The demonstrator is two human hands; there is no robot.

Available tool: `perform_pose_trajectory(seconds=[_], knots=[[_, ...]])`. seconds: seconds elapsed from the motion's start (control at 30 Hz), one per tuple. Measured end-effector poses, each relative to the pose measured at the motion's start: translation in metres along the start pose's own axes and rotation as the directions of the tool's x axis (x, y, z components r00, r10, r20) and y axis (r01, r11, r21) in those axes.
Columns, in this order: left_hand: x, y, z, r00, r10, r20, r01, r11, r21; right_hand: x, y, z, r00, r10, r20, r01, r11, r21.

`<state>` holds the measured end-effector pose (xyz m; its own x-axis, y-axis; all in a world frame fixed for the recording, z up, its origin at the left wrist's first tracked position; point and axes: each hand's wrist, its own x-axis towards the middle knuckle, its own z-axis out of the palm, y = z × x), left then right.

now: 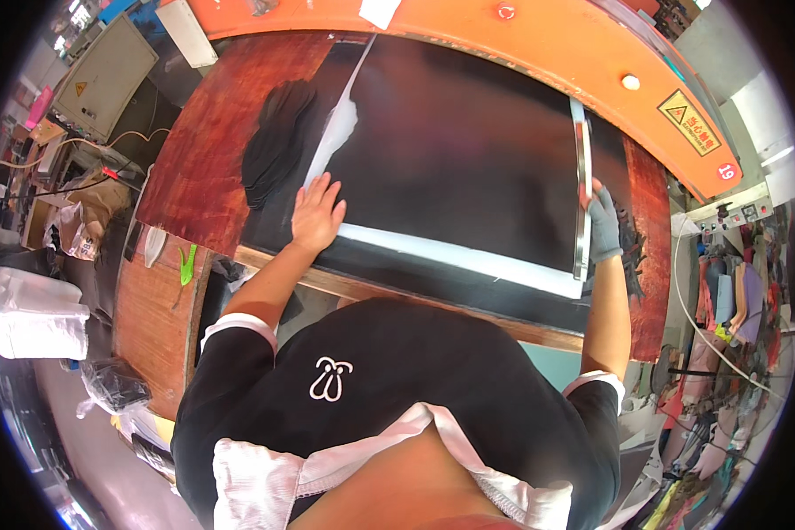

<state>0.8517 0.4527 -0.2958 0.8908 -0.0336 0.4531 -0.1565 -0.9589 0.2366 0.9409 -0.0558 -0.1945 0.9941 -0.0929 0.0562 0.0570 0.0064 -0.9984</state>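
A large black sheet (468,150) with white margins along its left, near and right edges lies flat on the work surface. My bare left hand (319,215) rests on its near-left corner, fingers stretched out and holding nothing. Along the right edge stands a long, narrow metal strip (581,238). My right hand (603,225), in a grey fingerless glove, grips this strip near its middle, with the thumb side hidden in part. Just left of my left hand lies a pile of black cut pieces (276,141).
An orange machine beam (468,26) spans the far side. Reddish boards (212,132) flank the sheet. A lower wooden table (155,309) with a green tool (186,264) stands at left. Dark scraps (629,252) lie beyond my right hand, and coloured pieces (724,296) hang farther right.
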Motion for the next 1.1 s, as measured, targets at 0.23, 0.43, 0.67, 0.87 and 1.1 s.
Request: perform_pose_trajectory(seconds=[0.23,0.43,0.67,0.87,1.1], knots=[[0.01,-0.048,-0.023,0.955,0.174,0.241,-0.127,0.972,-0.197,-0.032,-0.012,0.226,0.944,0.21,0.254,-0.261,0.947,0.188],[0.012,-0.073,-0.018,0.935,0.275,0.224,-0.153,0.883,-0.444,-0.021,0.006,0.346,0.979,0.202,0.04,-0.183,0.943,-0.278],[0.012,-0.074,-0.014,0.942,0.271,0.2,-0.151,0.871,-0.467,-0.023,0.025,0.411,0.981,0.139,-0.132,-0.168,0.287,-0.943],[0.031,-0.079,-0.023,0.918,0.343,0.201,-0.216,0.854,-0.474,-0.038,0.053,0.359,0.999,-0.001,-0.038,-0.026,0.701,-0.713],[0.155,-0.087,0.032,0.974,0.22,0.049,-0.095,0.598,-0.796,-0.11,0.068,0.315,0.817,-0.383,0.431,0.568,0.407,-0.716]])
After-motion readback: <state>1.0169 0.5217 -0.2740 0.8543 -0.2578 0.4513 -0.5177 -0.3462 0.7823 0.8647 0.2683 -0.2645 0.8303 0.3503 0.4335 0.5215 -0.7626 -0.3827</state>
